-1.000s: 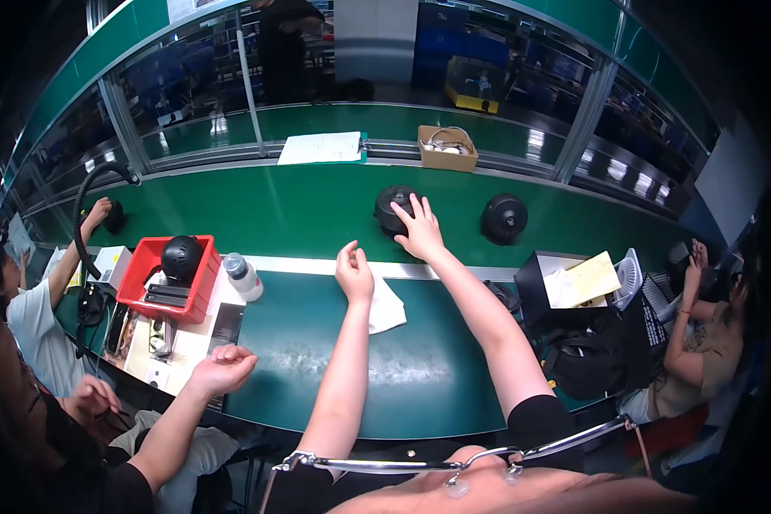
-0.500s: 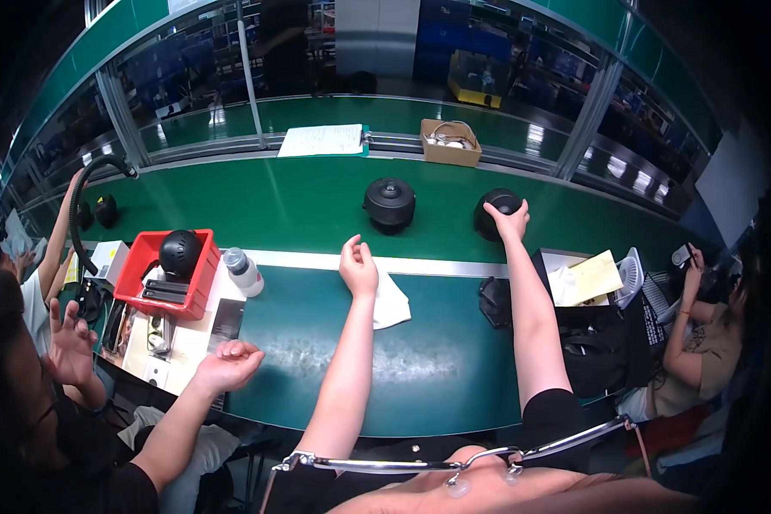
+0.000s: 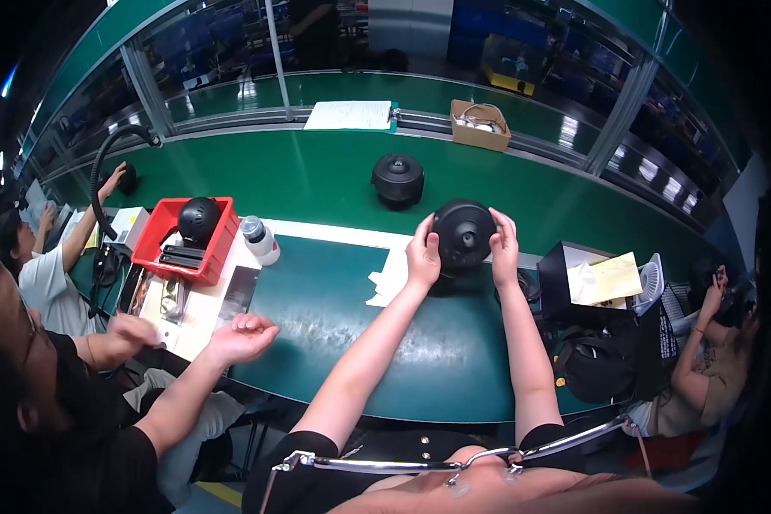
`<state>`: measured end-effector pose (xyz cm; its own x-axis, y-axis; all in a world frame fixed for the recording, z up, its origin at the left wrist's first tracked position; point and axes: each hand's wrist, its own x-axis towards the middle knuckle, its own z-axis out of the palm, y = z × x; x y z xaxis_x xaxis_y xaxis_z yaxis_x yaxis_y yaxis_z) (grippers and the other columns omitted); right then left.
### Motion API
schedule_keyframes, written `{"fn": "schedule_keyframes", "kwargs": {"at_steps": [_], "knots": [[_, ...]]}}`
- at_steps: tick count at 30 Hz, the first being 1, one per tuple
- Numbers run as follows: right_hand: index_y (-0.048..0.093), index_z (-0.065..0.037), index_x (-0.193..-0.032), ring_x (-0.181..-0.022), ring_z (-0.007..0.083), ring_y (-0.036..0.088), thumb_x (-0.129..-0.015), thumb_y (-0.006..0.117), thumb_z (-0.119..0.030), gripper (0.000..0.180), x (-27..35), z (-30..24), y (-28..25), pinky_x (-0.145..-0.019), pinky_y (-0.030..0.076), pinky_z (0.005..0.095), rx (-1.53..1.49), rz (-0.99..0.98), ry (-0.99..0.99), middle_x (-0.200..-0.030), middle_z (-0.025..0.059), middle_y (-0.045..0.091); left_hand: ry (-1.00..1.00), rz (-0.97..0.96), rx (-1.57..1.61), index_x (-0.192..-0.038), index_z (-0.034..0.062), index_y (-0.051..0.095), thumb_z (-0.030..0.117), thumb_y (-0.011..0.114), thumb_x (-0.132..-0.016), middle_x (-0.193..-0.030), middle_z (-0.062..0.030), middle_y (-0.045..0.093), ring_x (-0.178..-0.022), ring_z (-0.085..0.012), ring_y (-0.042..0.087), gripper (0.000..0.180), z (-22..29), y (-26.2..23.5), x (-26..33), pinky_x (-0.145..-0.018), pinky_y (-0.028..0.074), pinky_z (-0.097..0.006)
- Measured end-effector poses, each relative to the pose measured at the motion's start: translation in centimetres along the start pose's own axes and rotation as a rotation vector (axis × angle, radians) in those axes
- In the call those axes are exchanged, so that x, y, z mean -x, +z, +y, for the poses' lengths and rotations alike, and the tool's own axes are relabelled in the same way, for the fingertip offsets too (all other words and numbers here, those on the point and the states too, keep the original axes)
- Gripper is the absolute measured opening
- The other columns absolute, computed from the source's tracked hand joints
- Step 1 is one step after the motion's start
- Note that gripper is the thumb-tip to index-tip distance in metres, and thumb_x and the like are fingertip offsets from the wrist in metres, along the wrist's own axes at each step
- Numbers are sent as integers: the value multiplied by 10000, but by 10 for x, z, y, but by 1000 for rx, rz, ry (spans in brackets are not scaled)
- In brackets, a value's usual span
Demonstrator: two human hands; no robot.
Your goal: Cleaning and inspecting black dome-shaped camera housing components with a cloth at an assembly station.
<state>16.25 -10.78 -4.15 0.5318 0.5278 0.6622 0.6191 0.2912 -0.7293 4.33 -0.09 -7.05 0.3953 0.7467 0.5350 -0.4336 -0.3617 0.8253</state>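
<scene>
Between my two hands is a round black housing (image 3: 463, 236) with a small raised hub at its centre, tilted so that this face points up at me. My left hand (image 3: 423, 255) grips its left side, thumb and fingers against the rim. Along its right side my right hand (image 3: 505, 248) is closed in the same way. A second black housing (image 3: 398, 182) of similar shape stands farther off on the green belt (image 3: 317, 184). Beside my left wrist a white cloth (image 3: 389, 281) lies on the bench, partly hidden by my forearm.
To the left are a red bin (image 3: 218, 265) with black parts and a bottle (image 3: 260, 242). A co-worker's hand (image 3: 242, 339) reaches over the bench's left edge. On the right stand a dark box (image 3: 558, 270) and a black bag (image 3: 598, 364). A cardboard box (image 3: 481, 134) and clipboard (image 3: 349, 115) lie behind.
The black housing has come off the belt toward me, lifted by my right hand. My left hand has moved right, from over the cloth, and now holds it too.
</scene>
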Motion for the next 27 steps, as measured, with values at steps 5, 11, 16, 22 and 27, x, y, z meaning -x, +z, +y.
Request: {"fn": "schedule_keyframes", "kwargs": {"at_steps": [5, 11, 16, 22, 27], "knots": [[535, -30, -1106, -1001, 165, 538, -921, 436, -309, 349, -1, -15, 6, -893, 400, 275, -682, 51, 570, -1137, 79, 549, 60, -33, -74, -1154, -20, 516, 583, 391, -858, -1061, -176, 597, -1019, -256, 564, 683, -1, 2, 3, -869, 417, -316], [555, -66, -1104, -880, 200, 608, -919, 350, -460, 481, -3, -38, -12, -758, 499, 344, -732, -176, 1025, -1059, 78, 598, -115, -102, 137, -1077, -24, 552, 495, 404, -902, -981, -104, 616, -923, -168, 564, 567, 12, -11, -9, -831, 417, -268], [605, 20, -970, -840, 133, 596, -807, 629, -82, 194, -6, -57, -16, -709, 509, 254, -190, -140, 435, -976, 102, 605, -509, 74, 551, -1022, 21, 565, 596, 336, -874, -983, -69, 608, -905, -150, 568, 637, 30, -17, -22, -831, 436, -283], [622, 62, -764, -801, 139, 606, -707, 684, -30, 125, -3, -67, 0, -693, 516, 250, -55, -12, 283, -959, 84, 571, -520, 88, 584, -1039, 29, 550, 596, 362, -863, -1002, -74, 599, -917, -164, 568, 623, 38, -18, -22, -831, 448, -304], [615, 49, -706, -801, 152, 614, -648, 656, 43, 71, -14, -109, -60, -699, 524, 254, -124, 46, 145, -994, 99, 545, -452, 205, 643, -1261, 72, 408, 630, 347, -841, -1217, -101, 492, -1128, -228, 479, 701, 57, -46, -40, -978, 378, -389]]}}
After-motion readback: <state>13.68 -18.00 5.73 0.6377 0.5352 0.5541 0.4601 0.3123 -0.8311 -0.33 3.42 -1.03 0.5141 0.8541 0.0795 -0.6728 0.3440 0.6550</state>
